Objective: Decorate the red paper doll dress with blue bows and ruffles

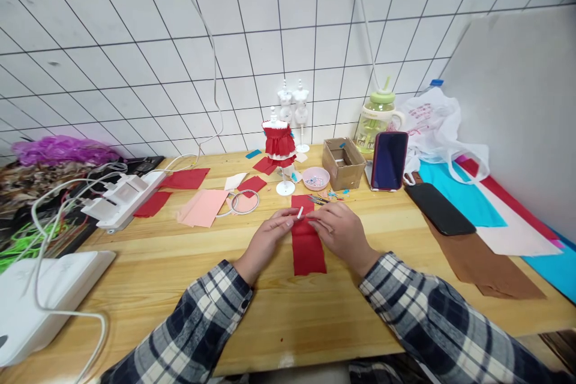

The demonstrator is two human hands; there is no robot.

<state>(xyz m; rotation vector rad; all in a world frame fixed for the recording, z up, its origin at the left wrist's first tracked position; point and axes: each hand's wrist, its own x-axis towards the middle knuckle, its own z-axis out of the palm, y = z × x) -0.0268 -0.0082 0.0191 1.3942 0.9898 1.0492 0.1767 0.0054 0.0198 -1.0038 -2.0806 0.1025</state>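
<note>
A strip of red cloth [309,255] lies on the wooden table, running toward me beneath both hands. My left hand [269,237] comes in from the left, its thumb and fingers closed around a small white stick [300,213] that tilts up over the strip. Opposite it, the fingertips of my right hand [342,233] are pinched together just right of the stick; whatever they grip is too small to make out. Small thread snips [318,199] lie just beyond the strip, partly behind my right hand.
A small dress form [272,132] in a red ruffled dress stands ahead, near a pink bead dish [315,179] and a cardboard box [344,163]. Metal rings [245,202] and pink cloth [202,207] lie left. A phone [389,161] stands right, near a black phone [440,209].
</note>
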